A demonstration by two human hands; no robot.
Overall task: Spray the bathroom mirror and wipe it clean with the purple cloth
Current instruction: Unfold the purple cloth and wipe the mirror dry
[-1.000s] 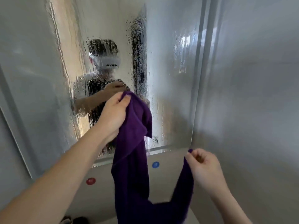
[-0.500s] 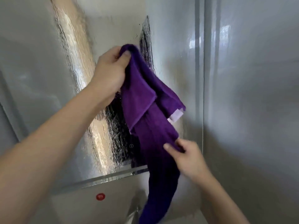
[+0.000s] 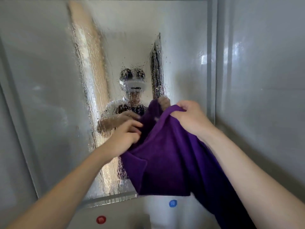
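The bathroom mirror [image 3: 49, 100] fills the wall ahead, covered in spray droplets and running streaks. The purple cloth [image 3: 168, 156] hangs in front of its lower right part. My right hand [image 3: 189, 118] grips the cloth's top edge, fingers curled over a bunched fold. My left hand [image 3: 125, 138] holds the cloth's left side lower down, fingers curled into the fabric. The cloth drapes down past my right forearm. A reflection of me and the cloth shows dimly through the wet glass. No spray bottle is in view.
A grey wall panel [image 3: 264, 96] meets the mirror's right edge at a corner. Below the mirror's bottom rim sit a red dot [image 3: 101, 219] and a blue dot [image 3: 172, 203] on a pale surface.
My right hand moved up from the cloth's lower part to its top edge. My left hand dropped from the raised top corner to the cloth's left side. The cloth now hangs lower and wider.
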